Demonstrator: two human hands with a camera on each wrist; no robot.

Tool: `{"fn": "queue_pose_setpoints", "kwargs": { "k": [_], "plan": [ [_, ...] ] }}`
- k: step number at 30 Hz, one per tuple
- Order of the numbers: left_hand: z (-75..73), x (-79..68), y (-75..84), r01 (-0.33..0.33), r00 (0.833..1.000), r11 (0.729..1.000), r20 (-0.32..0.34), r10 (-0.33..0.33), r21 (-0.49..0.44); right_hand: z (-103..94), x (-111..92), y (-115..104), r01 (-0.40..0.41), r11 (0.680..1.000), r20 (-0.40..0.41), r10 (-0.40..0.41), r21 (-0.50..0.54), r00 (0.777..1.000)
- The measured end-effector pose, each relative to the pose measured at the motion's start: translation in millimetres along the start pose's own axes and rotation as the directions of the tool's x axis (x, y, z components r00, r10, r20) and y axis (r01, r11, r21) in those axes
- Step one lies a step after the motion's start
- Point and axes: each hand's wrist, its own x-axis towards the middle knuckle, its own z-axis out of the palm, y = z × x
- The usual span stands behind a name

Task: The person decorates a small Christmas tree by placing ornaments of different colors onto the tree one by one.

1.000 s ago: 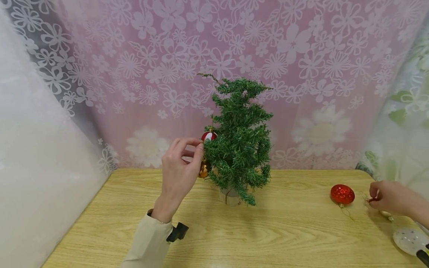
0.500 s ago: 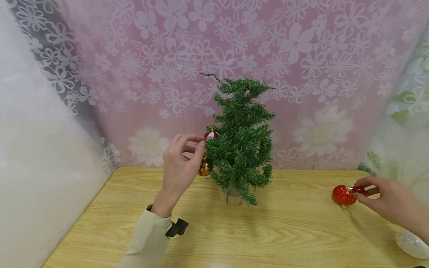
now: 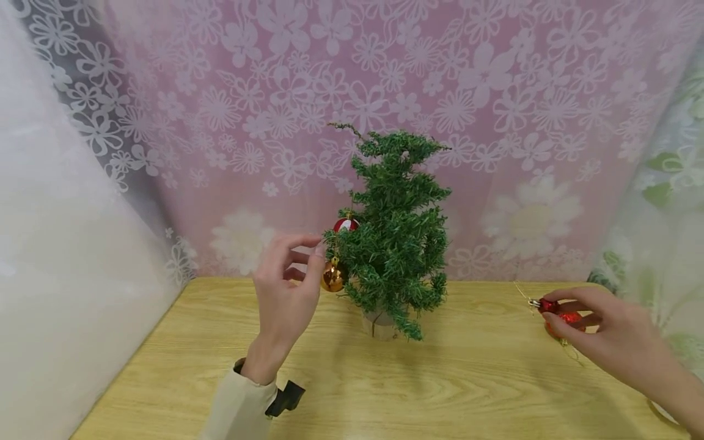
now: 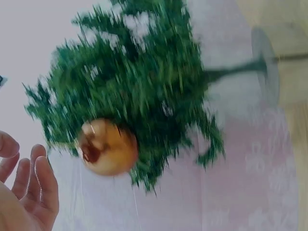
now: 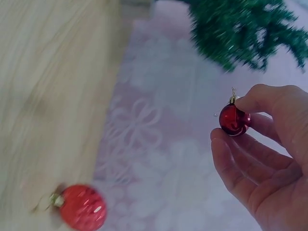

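Note:
A small green artificial Christmas tree stands upright on the table. From its left branches hang a gold bauble and a red-and-white bauble. My left hand is just left of the gold bauble, fingers loosely bent; the left wrist view shows a gap between these fingers and the gold bauble. At the right, my right hand pinches a small shiny red bauble between thumb and fingers, its gold cap and string free. Partly behind that hand lies a larger red bauble.
The wood-grain table ends in a back edge behind the tree. A pink floral curtain hangs beyond it, with pale sheeting at the left. Part of a white ornament shows beneath my right forearm.
My left hand has drawn back slightly left and down from the branch, exposing the whole gold bauble. The right hand has lifted the small red bauble and carried it left past the larger one.

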Motion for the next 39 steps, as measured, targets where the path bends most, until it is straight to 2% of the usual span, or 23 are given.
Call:
{"fn": "queue_pose_setpoints", "kwargs": {
  "k": [6, 11, 15, 21, 26, 29, 32, 34, 39],
  "plan": [
    [-0.6, -16.7, 9.4, -0.081, 0.995, 0.997, 0.055, 0.082, -0.014, -1.7, 5.5, -37.5, 0.136, 0.991, -0.035, -0.135, 0.009, 0.990],
    [3.8, -31.5, 8.3, -0.107, 0.988, 0.994, 0.112, 0.109, -0.023, -1.3, 4.2, -59.4, 0.185, 0.980, -0.046, -0.182, 0.072, 0.982],
    [7.6, -41.4, 10.8, -0.128, 0.975, 0.990, 0.176, 0.136, -0.057, 3.1, 5.3, -72.2, 0.243, 0.962, -0.070, -0.236, 0.123, 0.969],
    [14.4, -50.3, 19.5, -0.165, 0.947, 0.979, 0.258, 0.192, -0.124, 6.7, 8.2, -88.3, 0.262, 0.945, -0.039, -0.259, 0.194, 0.965],
    [19.9, -58.5, 23.7, -0.182, 0.919, 0.972, 0.325, 0.222, -0.150, 13.6, 8.1, -96.5, 0.298, 0.917, -0.046, -0.297, 0.264, 0.954],
    [23.2, -61.7, 26.4, -0.198, 0.905, 0.970, 0.354, 0.236, -0.142, 19.3, 7.3, -99.1, 0.332, 0.890, -0.067, -0.328, 0.313, 0.942],
    [26.2, -63.6, 28.7, -0.214, 0.892, 0.968, 0.378, 0.249, -0.134, 22.8, 6.4, -102.7, 0.344, 0.877, -0.064, -0.343, 0.335, 0.937],
    [27.9, -64.3, 29.7, -0.220, 0.884, 0.967, 0.393, 0.253, -0.130, 26.6, 6.5, -103.9, 0.370, 0.853, -0.081, -0.367, 0.367, 0.927],
    [30.9, -66.4, 31.2, -0.230, 0.858, 0.965, 0.440, 0.263, -0.129, 32.5, 4.2, -108.7, 0.390, 0.815, -0.069, -0.401, 0.428, 0.913]
  ]
}}
